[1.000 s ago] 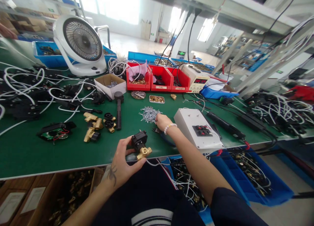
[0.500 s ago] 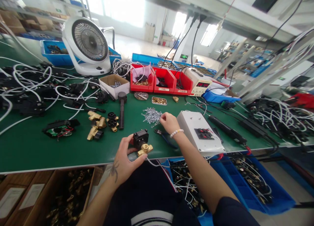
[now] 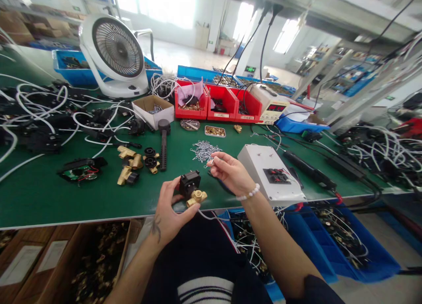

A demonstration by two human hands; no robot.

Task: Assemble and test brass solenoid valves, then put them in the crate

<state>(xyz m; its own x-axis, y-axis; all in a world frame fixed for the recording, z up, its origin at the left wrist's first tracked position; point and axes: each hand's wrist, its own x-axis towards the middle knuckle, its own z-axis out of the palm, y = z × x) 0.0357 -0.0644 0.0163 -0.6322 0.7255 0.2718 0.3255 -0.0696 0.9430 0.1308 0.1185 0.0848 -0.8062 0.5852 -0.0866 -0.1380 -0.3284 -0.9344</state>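
My left hand (image 3: 169,211) is closed round a small valve (image 3: 191,189) with a black top and a brass body, held over the near edge of the green table (image 3: 49,198). My right hand (image 3: 231,172) is just right of the valve, its fingers pinched on a small metal clip (image 3: 210,162). A loose pile of the same metal clips (image 3: 205,150) lies on the table just beyond that hand. A white bead bracelet (image 3: 250,192) sits on my right wrist.
A white control box (image 3: 270,174) stands right of my hands. Brass fittings (image 3: 130,163) and a black rod (image 3: 163,146) lie to the left, with white cables (image 3: 39,106), a fan (image 3: 115,53), red bins (image 3: 214,103) and a cardboard box (image 3: 153,108) behind. Blue crates (image 3: 346,242) sit below.
My right hand has come back from the clip pile toward the valve, with a clip pinched in its fingers. The left hand has kept hold of the valve.
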